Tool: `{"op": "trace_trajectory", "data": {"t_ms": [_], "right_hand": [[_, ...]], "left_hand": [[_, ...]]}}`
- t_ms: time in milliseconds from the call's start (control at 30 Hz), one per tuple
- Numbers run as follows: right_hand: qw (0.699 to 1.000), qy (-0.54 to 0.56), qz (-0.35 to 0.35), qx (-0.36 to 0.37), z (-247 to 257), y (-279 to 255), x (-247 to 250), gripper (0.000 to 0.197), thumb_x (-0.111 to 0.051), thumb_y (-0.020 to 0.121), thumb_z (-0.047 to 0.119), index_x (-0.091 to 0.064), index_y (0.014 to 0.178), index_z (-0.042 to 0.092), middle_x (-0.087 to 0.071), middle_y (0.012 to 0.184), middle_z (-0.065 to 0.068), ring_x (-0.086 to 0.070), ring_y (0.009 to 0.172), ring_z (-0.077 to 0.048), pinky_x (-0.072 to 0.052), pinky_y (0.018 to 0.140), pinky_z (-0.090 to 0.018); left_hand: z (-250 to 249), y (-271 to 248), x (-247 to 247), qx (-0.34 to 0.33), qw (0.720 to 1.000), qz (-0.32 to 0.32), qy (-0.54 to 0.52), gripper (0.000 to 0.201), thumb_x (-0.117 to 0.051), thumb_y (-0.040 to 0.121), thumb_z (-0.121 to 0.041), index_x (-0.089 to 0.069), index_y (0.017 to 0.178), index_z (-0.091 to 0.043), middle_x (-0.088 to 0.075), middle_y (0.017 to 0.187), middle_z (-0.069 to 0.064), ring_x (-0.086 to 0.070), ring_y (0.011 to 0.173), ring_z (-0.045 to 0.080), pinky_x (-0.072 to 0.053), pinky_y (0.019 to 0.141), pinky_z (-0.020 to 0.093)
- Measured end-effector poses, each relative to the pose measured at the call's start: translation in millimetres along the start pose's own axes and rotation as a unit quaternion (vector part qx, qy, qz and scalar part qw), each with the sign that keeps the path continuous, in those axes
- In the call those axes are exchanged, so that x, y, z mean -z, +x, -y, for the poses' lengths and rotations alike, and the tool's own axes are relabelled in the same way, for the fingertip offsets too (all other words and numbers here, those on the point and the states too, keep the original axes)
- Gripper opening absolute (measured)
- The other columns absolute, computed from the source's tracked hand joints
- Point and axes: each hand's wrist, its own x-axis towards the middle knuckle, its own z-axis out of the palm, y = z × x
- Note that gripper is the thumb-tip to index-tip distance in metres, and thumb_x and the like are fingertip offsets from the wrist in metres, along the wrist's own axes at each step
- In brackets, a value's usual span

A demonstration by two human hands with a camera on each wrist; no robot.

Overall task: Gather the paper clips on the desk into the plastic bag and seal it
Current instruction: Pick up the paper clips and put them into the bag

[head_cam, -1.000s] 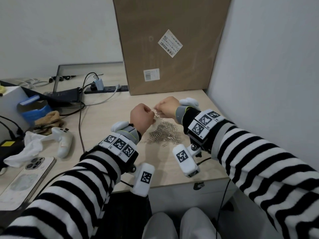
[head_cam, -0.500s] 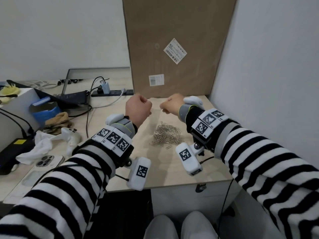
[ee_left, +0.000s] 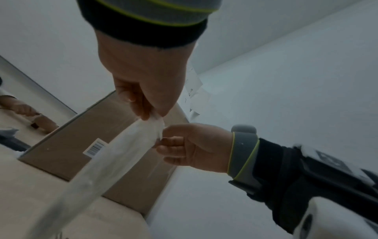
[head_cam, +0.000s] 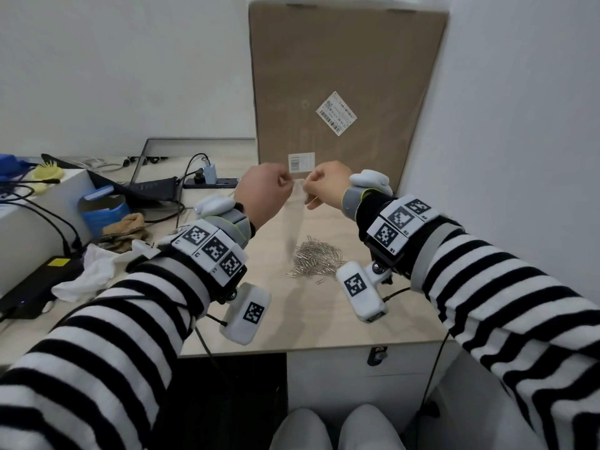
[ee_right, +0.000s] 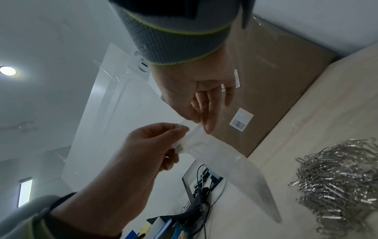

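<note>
plastic bag [head_cam: 293,216] hanging between both hands, above paper clips [head_cam: 316,258] on desk [head_cam: 324,319]; cardboard box [head_cam: 344,92] behind

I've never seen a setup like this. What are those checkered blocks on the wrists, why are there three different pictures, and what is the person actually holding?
There is no robot here, just a person in a striped sweater wearing cameras. One picture comes from a camera on the head, looking down at the desk. The other two come from small cameras strapped to each wrist, looking along the hand, so they seem tilted. The checkered blocks are printed patterns on the wrist gear.

The left hand and right hand each pinch the top edge of a clear plastic bag, which hangs down between them above the desk. Below it lies a pile of silver paper clips, not yet in the bag. A tall cardboard box leans behind.
</note>
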Motion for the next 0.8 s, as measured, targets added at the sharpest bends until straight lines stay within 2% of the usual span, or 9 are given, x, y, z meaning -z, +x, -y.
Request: {"op": "trace_trajectory", "data": {"t_ms": [67, 133, 200, 300, 367, 433, 533, 667, 800], "right_hand": [[0.999, 0.019, 0.022, -0.027, 0.8, -4.4, -2.2, 0.024, -0.056, 0.084, 0.013, -0.056, 0.060, 0.016, -0.069, 0.063, -0.002, -0.068, 0.056, -0.016, -0.044, 0.053, -0.021], [0.996, 0.026, 0.061, -0.064, -1.4, -5.9, -7.7, 0.021, -0.061, 0.084, 0.013, -0.056, 0.063, 0.013, -0.067, 0.062, -0.003, -0.065, 0.054, -0.013, -0.044, 0.049, -0.020], [0.992, 0.015, 0.081, -0.095, -3.9, -6.3, -12.6, 0.016, -0.063, 0.083, 0.010, -0.062, 0.067, 0.008, -0.068, 0.064, -0.005, -0.065, 0.058, -0.013, -0.050, 0.054, -0.021], [0.991, -0.003, 0.063, -0.118, -4.1, -3.1, -9.3, 0.011, -0.063, 0.080, 0.009, -0.069, 0.079, 0.000, -0.073, 0.063, -0.007, -0.071, 0.070, -0.018, -0.059, 0.068, -0.028], [0.993, -0.026, 0.043, -0.104, -2.1, -0.2, -4.7, 0.012, -0.061, 0.081, 0.009, -0.070, 0.079, 0.002, -0.073, 0.060, -0.005, -0.073, 0.074, -0.018, -0.059, 0.076, -0.031], [0.995, -0.080, 0.022, -0.060, 0.9, 0.5, -2.0, 0.014, -0.060, 0.082, 0.014, -0.071, 0.075, 0.012, -0.074, 0.061, -0.001, -0.074, 0.074, -0.013, -0.059, 0.078, -0.031], [0.994, -0.109, 0.000, 0.012, -1.5, -1.4, -4.0, 0.018, -0.059, 0.085, 0.018, -0.065, 0.069, 0.020, -0.073, 0.062, 0.000, -0.073, 0.070, -0.011, -0.057, 0.074, -0.027], [0.990, -0.133, 0.016, 0.049, -5.4, -2.0, -5.3, 0.020, -0.061, 0.086, 0.017, -0.062, 0.067, 0.024, -0.064, 0.057, 0.004, -0.065, 0.061, -0.013, -0.049, 0.061, -0.022], [0.999, -0.038, -0.009, 0.013, -6.9, -1.2, -6.4, 0.020, -0.055, 0.081, 0.006, -0.059, 0.071, 0.023, -0.064, 0.061, 0.001, -0.061, 0.061, -0.015, -0.055, 0.070, -0.031]], "left_hand": [[-2.8, -2.0, -2.7, 0.008, 1.000, -0.022, 0.006, 0.019, -0.052, 0.084, -0.015, -0.069, 0.084, -0.006, -0.069, 0.081, 0.014, -0.062, 0.081, 0.032, -0.050, 0.070, 0.036], [-6.0, -3.2, -7.7, 0.022, 0.999, -0.026, -0.005, 0.019, -0.049, 0.082, -0.012, -0.066, 0.082, -0.003, -0.069, 0.081, 0.016, -0.064, 0.078, 0.033, -0.052, 0.070, 0.038], [-6.2, -4.7, -10.2, 0.038, 0.999, -0.018, 0.010, 0.019, -0.047, 0.083, -0.011, -0.065, 0.085, -0.004, -0.068, 0.086, 0.015, -0.064, 0.082, 0.034, -0.051, 0.071, 0.036], [-1.5, -7.9, -9.7, 0.062, 0.996, 0.007, 0.068, 0.021, -0.046, 0.085, -0.010, -0.064, 0.094, -0.009, -0.068, 0.096, 0.012, -0.060, 0.093, 0.033, -0.040, 0.068, 0.030], [1.3, -9.6, -8.8, 0.077, 0.993, 0.029, 0.089, 0.021, -0.047, 0.084, -0.010, -0.064, 0.095, -0.012, -0.068, 0.096, 0.010, -0.060, 0.091, 0.030, -0.038, 0.066, 0.030], [1.3, -10.2, -9.1, 0.080, 0.990, 0.056, 0.098, 0.021, -0.047, 0.082, -0.011, -0.063, 0.096, -0.013, -0.067, 0.094, 0.008, -0.060, 0.089, 0.028, -0.039, 0.066, 0.030], [0.9, -9.1, -9.5, 0.056, 0.988, 0.082, 0.121, 0.022, -0.053, 0.081, -0.018, -0.061, 0.101, -0.012, -0.065, 0.099, 0.008, -0.061, 0.095, 0.029, -0.042, 0.069, 0.030], [1.1, -7.3, -7.3, 0.006, 0.988, 0.068, 0.136, 0.028, -0.056, 0.083, -0.022, -0.058, 0.110, -0.015, -0.060, 0.110, 0.007, -0.058, 0.100, 0.028, -0.040, 0.073, 0.031], [-3.7, -6.4, -9.6, -0.012, 0.993, 0.060, 0.100, 0.019, -0.050, 0.088, -0.021, -0.066, 0.092, -0.012, -0.068, 0.096, 0.008, -0.060, 0.091, 0.028, -0.041, 0.068, 0.030]]}}
